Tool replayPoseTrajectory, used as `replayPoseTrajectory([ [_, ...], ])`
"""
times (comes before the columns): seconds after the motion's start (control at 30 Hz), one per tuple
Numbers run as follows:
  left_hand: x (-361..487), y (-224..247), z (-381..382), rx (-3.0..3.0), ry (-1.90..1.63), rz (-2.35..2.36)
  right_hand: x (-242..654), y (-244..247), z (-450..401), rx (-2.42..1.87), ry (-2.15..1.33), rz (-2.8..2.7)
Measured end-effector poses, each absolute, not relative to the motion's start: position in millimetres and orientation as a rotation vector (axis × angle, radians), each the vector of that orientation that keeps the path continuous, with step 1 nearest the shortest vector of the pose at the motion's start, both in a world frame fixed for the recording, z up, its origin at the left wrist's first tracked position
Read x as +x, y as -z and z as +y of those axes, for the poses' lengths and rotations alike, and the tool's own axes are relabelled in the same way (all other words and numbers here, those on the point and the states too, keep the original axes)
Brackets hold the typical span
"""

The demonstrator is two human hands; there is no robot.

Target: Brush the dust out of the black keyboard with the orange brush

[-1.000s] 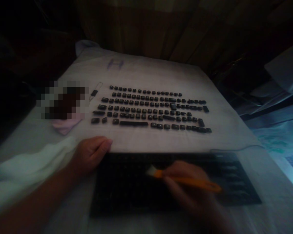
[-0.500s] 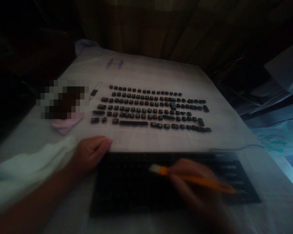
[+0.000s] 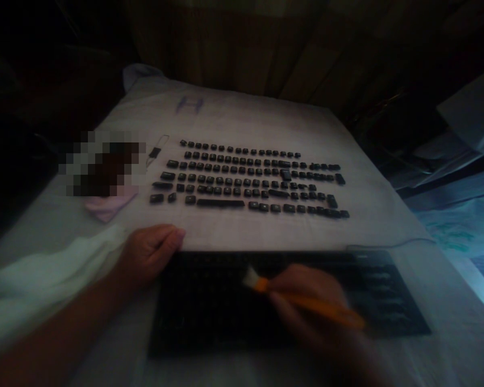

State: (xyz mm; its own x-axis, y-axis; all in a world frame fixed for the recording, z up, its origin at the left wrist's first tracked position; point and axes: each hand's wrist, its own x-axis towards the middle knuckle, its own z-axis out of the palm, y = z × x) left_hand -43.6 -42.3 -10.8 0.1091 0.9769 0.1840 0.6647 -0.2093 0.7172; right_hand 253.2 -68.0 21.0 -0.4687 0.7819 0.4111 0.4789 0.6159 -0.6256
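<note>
A black keyboard base with its keycaps off lies on the cloth in front of me. At its upper left corner, my left hand is closed with the fingers curled against the edge; the fingertips are hidden. In a pinch over the middle of the base, my right hand holds a brush with an orange handle. Pale bristles touch or hover just over the base; blur hides which. Beyond the base, black keycaps are laid out in rows.
A wire keycap puller lies left of the rows. Further left are a pink cloth beneath a pixelated patch and a crumpled white cloth. A cable runs right from the base across the white tablecloth.
My right hand has shifted slightly left and the brush has tilted, its bristles now pointing more up and left. My left hand, the base and the keycaps stay where they were.
</note>
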Motion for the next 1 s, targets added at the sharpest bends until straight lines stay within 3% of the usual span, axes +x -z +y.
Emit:
replayPoseTrajectory([
  [1.0, -50, 21, -43, 1.949, -0.886, 1.598, 260, -24, -65, -0.98, -0.521, -2.115],
])
